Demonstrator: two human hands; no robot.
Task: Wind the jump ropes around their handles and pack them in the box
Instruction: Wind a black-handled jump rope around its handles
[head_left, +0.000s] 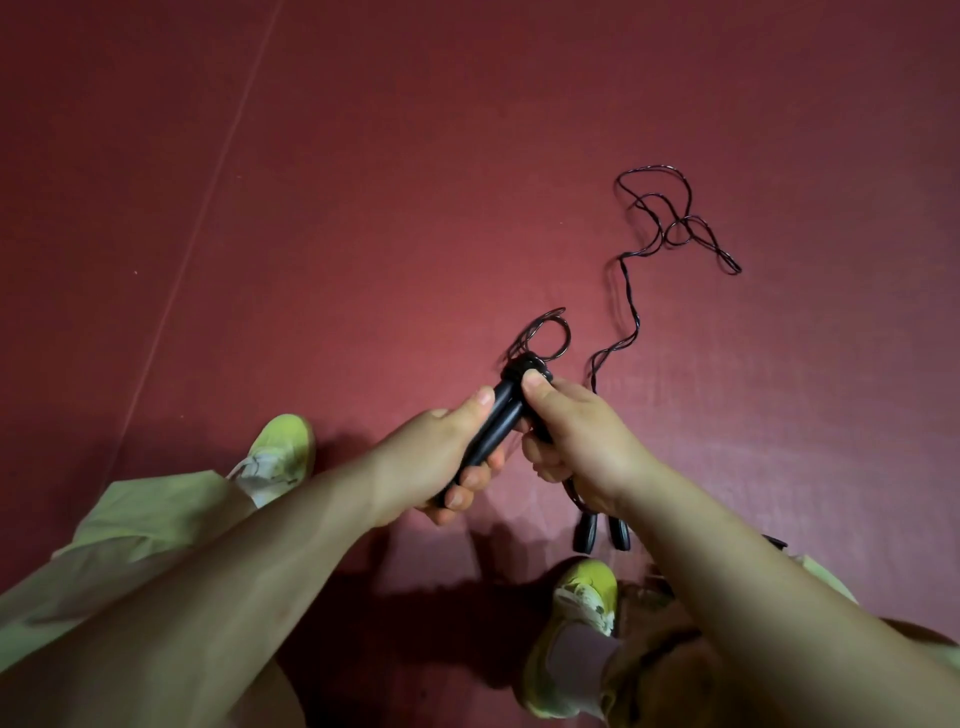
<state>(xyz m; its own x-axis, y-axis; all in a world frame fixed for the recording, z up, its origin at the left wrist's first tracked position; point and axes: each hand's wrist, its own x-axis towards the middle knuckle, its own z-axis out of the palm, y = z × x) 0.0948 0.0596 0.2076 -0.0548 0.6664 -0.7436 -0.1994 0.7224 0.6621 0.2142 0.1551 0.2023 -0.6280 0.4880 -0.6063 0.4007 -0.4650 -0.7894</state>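
At centre, my left hand (441, 457) gripped the paired black plastic handles (496, 421) steady; my right hand (576, 436) pinched thin black cord (540, 332) at twelve o'clock, winding.

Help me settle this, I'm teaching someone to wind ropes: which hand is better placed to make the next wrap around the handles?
Probably the right hand. Its fingers already pinch the rope at the wound top of the paired handles, and the loose rope trails on its side. The left hand is wrapped around the handles, steadying them.

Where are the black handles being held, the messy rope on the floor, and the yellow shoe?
black handles (498, 415), head view, middle of the shafts
messy rope (670, 228), head view, tangled loops
yellow shoe (283, 447), head view, toe
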